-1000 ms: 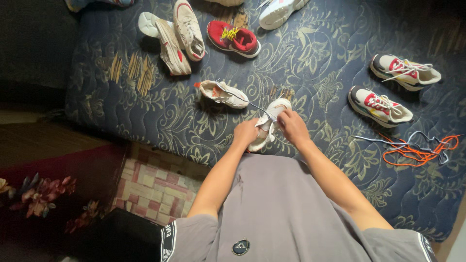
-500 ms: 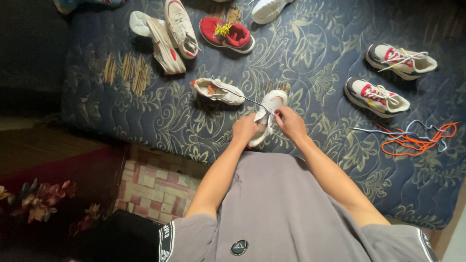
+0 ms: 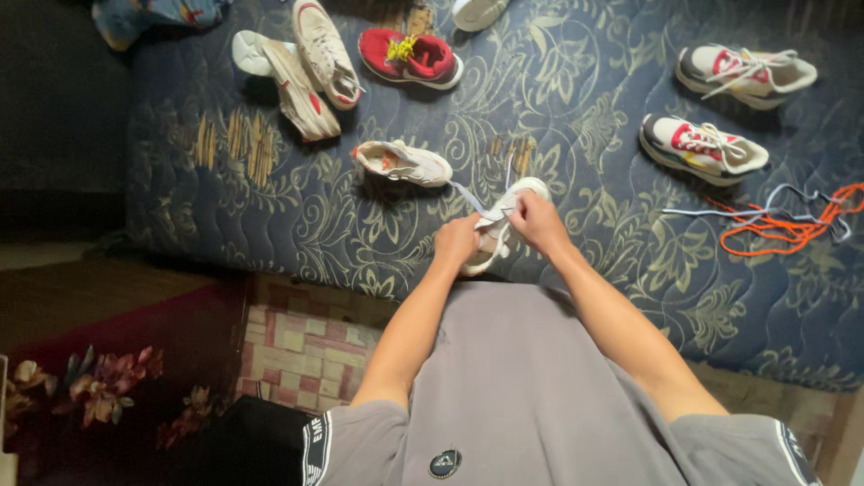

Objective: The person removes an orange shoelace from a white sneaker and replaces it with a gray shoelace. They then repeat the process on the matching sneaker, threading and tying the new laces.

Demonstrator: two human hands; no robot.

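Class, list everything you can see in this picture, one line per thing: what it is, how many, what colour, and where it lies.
white shoe: 1, white, mattress near edge, held in both hands
pale lace: 1, light, running from held shoe
beige shoe: 1, cream with orange, just beyond the hands
red shoe: 1, red, yellow laces, top centre
cream shoes: 2, cream with red, top left
red-tongued shoes: 2, white with red, right side
loose laces: a tangle, orange and pale blue, far right
mattress: 1, dark blue, gold pattern
left hand: 1, on the shoe's heel end
right hand: 1, fingers at the lace

Both hands hold a white sneaker on mattress.
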